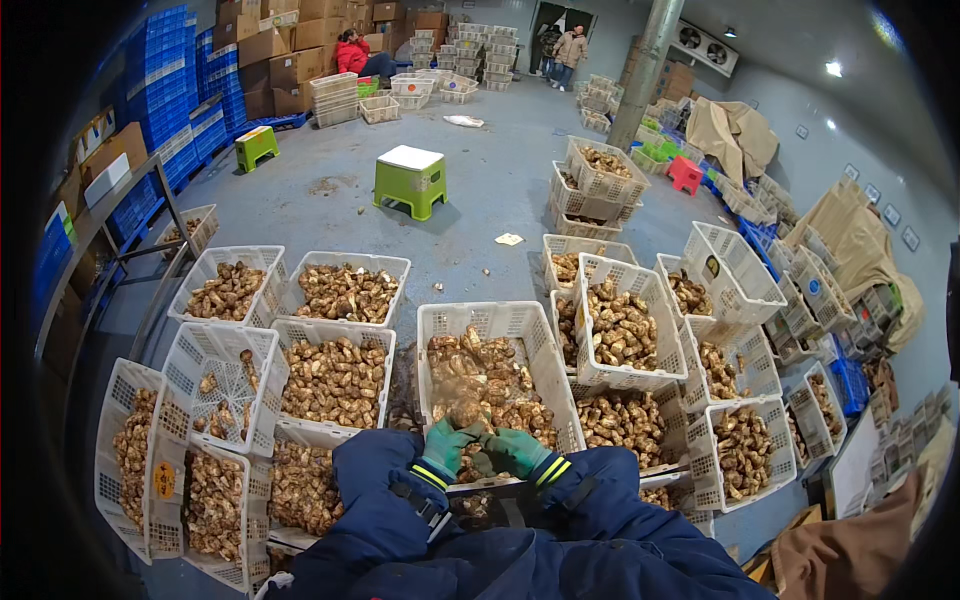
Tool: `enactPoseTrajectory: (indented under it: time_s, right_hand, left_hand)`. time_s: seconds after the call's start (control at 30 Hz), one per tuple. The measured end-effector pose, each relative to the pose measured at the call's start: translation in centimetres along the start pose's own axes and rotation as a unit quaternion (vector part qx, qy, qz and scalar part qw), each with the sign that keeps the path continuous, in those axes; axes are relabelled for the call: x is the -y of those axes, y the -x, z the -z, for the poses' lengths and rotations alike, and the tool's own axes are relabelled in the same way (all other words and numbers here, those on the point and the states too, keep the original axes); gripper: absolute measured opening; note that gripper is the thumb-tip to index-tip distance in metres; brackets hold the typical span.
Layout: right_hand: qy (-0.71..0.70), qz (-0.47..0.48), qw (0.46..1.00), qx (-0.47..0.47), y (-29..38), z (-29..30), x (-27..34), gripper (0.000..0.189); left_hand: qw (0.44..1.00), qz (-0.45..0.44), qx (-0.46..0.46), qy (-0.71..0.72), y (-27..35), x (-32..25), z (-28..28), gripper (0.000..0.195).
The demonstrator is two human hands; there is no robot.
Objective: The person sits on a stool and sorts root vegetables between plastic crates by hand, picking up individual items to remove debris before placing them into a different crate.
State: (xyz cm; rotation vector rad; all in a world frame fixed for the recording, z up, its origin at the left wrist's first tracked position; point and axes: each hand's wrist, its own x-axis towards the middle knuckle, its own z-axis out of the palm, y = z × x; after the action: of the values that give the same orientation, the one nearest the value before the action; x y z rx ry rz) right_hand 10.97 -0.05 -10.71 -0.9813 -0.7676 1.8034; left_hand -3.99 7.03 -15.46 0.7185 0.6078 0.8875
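Note:
Both my hands wear green gloves and are close together over the near end of a white plastic crate point(556, 375) of brown mushrooms point(469, 364), which look like matsutake. My left hand point(448, 444) has its fingers closed on a rounded brown mushroom point(466, 414), partly blurred. Beside it, the bent fingers of my right hand point(517, 452) almost meet the left fingertips; whether they grip anything is hidden. Part of the crate's floor shows on its right side, with mushrooms heaped to the left and nearer me.
Mushroom crates stand at my left point(334, 379) and right point(626, 322), some stacked. One left crate point(225, 375) holds only several mushrooms. Ahead are a green-and-white stool point(410, 182), a metal pillar point(645, 75), a seated person point(356, 56) and people by the doorway point(570, 52).

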Motion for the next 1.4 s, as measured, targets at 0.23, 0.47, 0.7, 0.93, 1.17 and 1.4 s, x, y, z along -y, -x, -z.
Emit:
enactPoseTrajectory:
  time_s: [0.23, 0.47, 0.7, 0.93, 1.17, 1.4]
  right_hand:
    - [-0.019, -0.111, 0.993, -0.038, 0.5, 0.8, 0.9, 0.017]
    - [-0.061, -0.093, 0.994, -0.021, 1.5, 0.2, 1.1, 0.025]
    - [0.555, 0.338, 0.759, 0.034, -1.0, 2.9, -0.4, 0.018]
    - [0.153, 0.065, 0.966, -0.195, -1.1, 2.0, 0.1, 0.029]
    - [0.254, 0.154, 0.948, -0.114, -3.1, 0.7, 0.7, 0.058]
    - [0.191, 0.257, 0.947, 0.004, -3.0, 0.1, 2.7, 0.074]
  left_hand:
    - [0.976, 0.022, 0.216, -0.005, -0.7, 1.0, 1.4, 0.05]
    - [0.958, 0.044, 0.248, -0.139, 1.6, -2.2, -0.7, 0.058]
    - [0.642, -0.334, 0.124, -0.679, -0.1, 1.0, 3.1, 0.031]
    - [0.971, 0.079, -0.071, -0.212, 1.0, -2.8, -2.1, 0.029]
    - [0.81, -0.008, -0.08, -0.581, 1.6, -2.6, -3.9, 0.041]
    - [0.932, 0.012, -0.02, -0.361, 0.7, 0.2, -1.2, 0.055]
